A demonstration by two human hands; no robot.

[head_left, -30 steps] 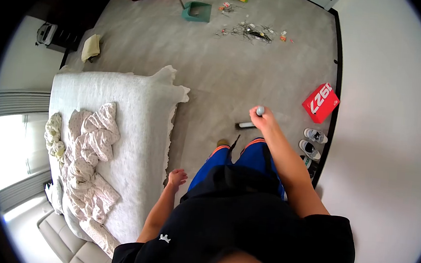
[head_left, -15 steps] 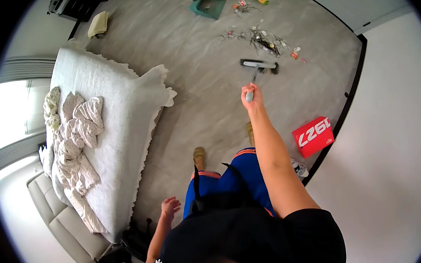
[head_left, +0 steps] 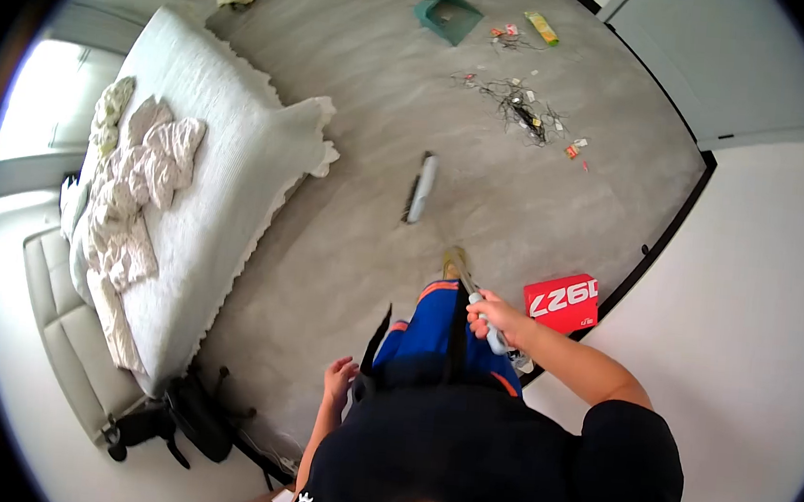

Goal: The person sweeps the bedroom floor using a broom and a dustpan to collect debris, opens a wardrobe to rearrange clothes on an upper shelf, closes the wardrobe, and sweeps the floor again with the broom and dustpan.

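My right hand (head_left: pixel 496 319) is closed around the grey grip of a broom, held low in front of my right thigh. The broom's grey head (head_left: pixel 423 188) with dark bristles stands over the floor between the bed and my foot; whether it touches is unclear. Down by my left hip, my left hand (head_left: pixel 339 376) hangs empty with fingers loosely apart. Farther out on the floor lies a pile of dark strands and small wrappers (head_left: pixel 526 114). Beyond it is a smaller litter cluster (head_left: pixel 513 38) near a green dustpan (head_left: pixel 430 13).
A bed (head_left: pixel 230 153) with a white cover and crumpled bedding stands on the left. A red box (head_left: pixel 561 303) sits by the right wall. A yellow-green packet (head_left: pixel 541 28) lies near the far litter, and a black chair (head_left: pixel 200 414) is at lower left.
My right hand has drawn back toward my body with the broom. Its head has swung away from the litter pile, leftward and nearer, and turned. My view has shifted too.
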